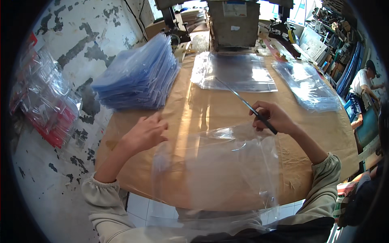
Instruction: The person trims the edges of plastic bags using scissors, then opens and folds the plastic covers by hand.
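A clear plastic sheet or bag (pixel 227 170) lies before me, its near part hanging over the table's front edge. My right hand (pixel 269 117) is closed round the dark handle of a long, thin metal tool (pixel 243 101), whose tip points far left. The tool's exact kind cannot be told. That hand is at the plastic's far right corner; whether its fingers also pinch the plastic is unclear. My left hand (pixel 146 131) hovers near the far left corner, fingers apart, holding nothing.
A tall pile of bluish clear plastic (pixel 135 73) stands at the back left. Flat clear sheets (pixel 237 73) lie under a grey machine (pixel 235 26), and more plastic (pixel 308 85) lies right. Brown paper covers the table (pixel 320 133). Another person (pixel 360 89) is at far right.
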Motion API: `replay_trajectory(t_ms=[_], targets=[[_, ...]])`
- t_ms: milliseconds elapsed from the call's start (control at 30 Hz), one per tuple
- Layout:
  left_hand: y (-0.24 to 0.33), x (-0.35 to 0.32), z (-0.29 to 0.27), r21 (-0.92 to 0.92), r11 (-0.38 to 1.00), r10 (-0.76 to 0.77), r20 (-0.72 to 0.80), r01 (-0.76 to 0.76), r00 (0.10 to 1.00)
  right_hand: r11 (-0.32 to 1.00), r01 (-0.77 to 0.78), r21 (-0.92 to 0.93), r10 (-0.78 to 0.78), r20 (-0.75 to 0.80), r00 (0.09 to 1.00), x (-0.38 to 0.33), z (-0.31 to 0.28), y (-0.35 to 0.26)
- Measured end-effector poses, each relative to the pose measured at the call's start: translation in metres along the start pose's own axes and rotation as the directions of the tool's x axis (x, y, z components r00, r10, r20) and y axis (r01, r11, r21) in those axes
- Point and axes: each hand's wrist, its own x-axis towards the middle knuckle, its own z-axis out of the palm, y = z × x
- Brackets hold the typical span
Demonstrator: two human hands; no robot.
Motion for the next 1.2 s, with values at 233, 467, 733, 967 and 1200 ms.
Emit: replay_trajectory(t_ms=[233, 467, 733, 967, 1200], targets=[[0.097, 0.108, 0.022, -0.794, 0.572, 0.077, -0.197, -0.205, 0.977, 0.972, 0.078, 0.223, -0.067, -0.058, 0.996, 0.000, 0.030, 0.012], [0.109, 0.139, 0.038, -0.975, 0.221, -0.076, -0.047, -0.029, 0.996, 0.999, -0.014, 0.042, 0.018, -0.098, 0.995, 0.011, 0.013, 0.009], [0.084, 0.174, 0.027, -0.980, 0.197, 0.032, 0.000, -0.006, 0.999, 0.960, -0.116, 0.255, 0.125, -0.018, 0.992, 0.032, -0.016, 0.014], [0.080, 0.161, 0.032, -0.974, -0.014, 0.093, 0.225, 0.228, 0.970, 0.901, -0.109, 0.420, 0.123, -0.007, 0.992, 0.031, -0.021, 0.021], [0.089, 0.154, 0.036, -0.987, -0.089, -0.059, 0.140, 0.135, 0.988, 0.934, -0.091, 0.347, 0.105, -0.022, 0.994, 0.033, -0.027, 0.017]])
